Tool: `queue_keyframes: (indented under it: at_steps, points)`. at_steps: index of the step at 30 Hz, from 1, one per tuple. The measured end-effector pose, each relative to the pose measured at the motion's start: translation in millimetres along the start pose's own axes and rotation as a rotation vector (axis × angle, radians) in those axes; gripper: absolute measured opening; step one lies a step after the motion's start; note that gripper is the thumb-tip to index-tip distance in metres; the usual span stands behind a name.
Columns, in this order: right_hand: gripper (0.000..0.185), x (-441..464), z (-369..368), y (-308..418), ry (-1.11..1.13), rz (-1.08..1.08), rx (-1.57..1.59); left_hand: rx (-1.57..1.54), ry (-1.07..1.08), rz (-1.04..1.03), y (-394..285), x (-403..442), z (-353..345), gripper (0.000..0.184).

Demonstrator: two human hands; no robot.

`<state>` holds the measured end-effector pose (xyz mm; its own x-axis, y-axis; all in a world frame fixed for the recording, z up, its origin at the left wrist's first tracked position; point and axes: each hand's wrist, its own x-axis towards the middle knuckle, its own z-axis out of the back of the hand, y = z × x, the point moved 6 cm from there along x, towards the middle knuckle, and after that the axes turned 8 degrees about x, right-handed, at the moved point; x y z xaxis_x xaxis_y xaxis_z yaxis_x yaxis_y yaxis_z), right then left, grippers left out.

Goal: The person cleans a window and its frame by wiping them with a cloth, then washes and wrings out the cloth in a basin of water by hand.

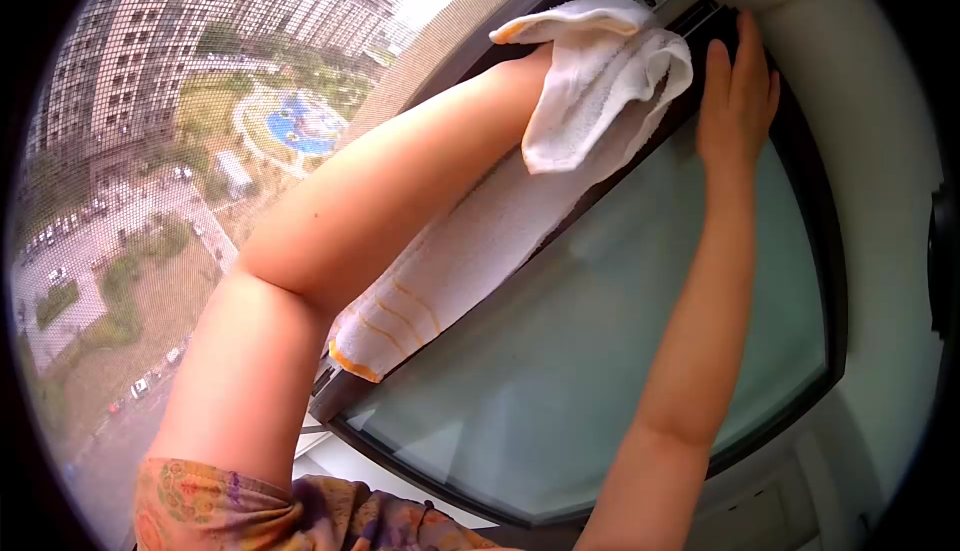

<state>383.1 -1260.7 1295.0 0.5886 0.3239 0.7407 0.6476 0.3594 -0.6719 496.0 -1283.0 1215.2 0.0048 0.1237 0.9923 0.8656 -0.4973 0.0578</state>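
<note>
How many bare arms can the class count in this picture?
2: the left arm, its far end covered by the white towel; the right arm, reaching up to the dark window frame.

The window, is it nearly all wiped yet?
The window already looks swung open, with the towel draped along its dark frame. In hand now: the left hand, mostly hidden by the towel, is at the frame's upper part, and the right hand rests there too. The glass has cloudy patches, maybe reflections, so I can't tell how much wiping is left.
</note>
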Motion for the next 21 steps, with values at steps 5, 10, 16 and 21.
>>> queue_keyframes:
  at_steps: [5,10,16,21]
  points:
    - [0.054,14,6,-8,-0.032,-0.076,0.24,0.003,0.108,0.062,-6,40,37,0.016]
    - [0.055,26,11,-14,-0.063,-0.063,0.233,-0.114,0.16,0.09,8,81,4,0.023]
    - [0.052,37,19,-16,-0.083,-0.076,0.33,-0.429,0.17,0.133,31,54,-25,0.031]
    - [0.054,26,14,-16,-0.087,-0.074,0.298,-0.322,0.128,0.244,-7,-45,10,0.04]
